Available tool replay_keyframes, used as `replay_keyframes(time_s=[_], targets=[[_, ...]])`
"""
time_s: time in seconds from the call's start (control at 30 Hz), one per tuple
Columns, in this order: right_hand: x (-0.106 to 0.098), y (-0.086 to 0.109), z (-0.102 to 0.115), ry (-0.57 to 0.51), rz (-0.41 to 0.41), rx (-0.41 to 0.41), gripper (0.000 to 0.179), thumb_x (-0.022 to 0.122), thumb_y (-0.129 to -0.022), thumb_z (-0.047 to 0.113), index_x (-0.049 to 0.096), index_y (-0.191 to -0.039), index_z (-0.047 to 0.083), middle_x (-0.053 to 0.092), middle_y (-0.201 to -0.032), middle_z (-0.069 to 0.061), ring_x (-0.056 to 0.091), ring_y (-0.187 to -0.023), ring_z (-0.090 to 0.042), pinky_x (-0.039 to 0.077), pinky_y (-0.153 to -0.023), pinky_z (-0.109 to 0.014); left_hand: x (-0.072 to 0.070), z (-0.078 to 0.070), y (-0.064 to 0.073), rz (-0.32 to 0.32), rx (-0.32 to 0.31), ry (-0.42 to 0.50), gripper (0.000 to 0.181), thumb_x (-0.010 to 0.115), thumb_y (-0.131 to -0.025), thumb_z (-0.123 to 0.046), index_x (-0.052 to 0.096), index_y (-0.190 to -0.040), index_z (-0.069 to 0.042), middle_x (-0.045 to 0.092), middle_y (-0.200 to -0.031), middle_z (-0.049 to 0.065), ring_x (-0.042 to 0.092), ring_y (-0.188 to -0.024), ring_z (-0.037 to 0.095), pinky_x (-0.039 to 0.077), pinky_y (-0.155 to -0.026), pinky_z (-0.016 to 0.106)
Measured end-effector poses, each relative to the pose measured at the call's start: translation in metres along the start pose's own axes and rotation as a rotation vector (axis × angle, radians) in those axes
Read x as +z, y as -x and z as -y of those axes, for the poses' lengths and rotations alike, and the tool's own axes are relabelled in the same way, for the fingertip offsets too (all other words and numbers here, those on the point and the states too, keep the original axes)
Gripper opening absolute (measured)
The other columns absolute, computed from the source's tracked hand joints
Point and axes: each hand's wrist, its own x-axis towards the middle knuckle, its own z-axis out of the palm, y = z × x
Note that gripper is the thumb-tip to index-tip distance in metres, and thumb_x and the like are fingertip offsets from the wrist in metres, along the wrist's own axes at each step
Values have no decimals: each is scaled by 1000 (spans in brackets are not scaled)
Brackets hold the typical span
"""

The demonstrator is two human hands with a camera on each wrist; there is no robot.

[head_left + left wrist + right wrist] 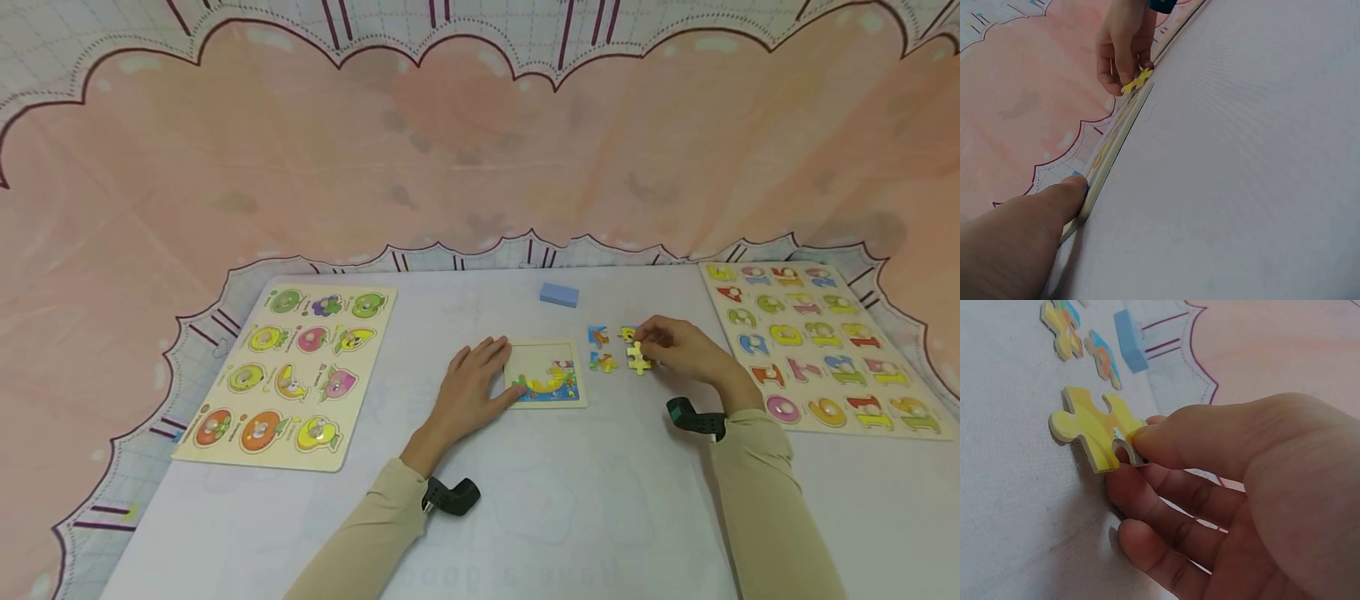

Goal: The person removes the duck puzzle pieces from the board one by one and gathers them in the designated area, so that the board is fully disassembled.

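A yellow puzzle piece (1094, 428) is pinched between the thumb and fingers of my right hand (678, 348), just above the tabletop. My left hand (468, 387) lies with fingers extended at the left side of a small wooden puzzle board (540, 346). Its thumb (1072, 190) touches the board's edge. Yellow, blue and green pieces fill the lower part of the board, while its upper part shows bare wood. Between the board and my right hand lie loose puzzle pieces, among them a blue-and-orange piece (597, 336) and a yellow-and-blue piece (603, 362).
Behind the board sits a blue block (558, 295). A fruit puzzle board (285, 379) occupies the table's left side, and a number puzzle board (825, 350) the right, near my right forearm. A patterned pink cloth (480, 150) hangs beyond the white table (525, 500).
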Motion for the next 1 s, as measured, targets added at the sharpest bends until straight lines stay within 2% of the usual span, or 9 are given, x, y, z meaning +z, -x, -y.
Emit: replay_keyframes(time_s=[0.37,1.0], targets=[[1,1,-1,21,10,7,19,54,-94,15,59,-109,5,61,-98,-11,52,-88,-22,43,-76,-30,1,0,1,-8,6,-1,68,59,-88,-48,45,-140,-7,42,-148,7,35,-140,26,25,-114,51],[2,1,-1,36,-28,3,17,54,-94,14,60,-108,6,60,-98,-11,52,-88,-22,42,-76,-29,-1,-1,1,-21,13,12,68,60,-88,-47,46,-140,-7,44,-147,8,36,-139,27,25,-113,51]])
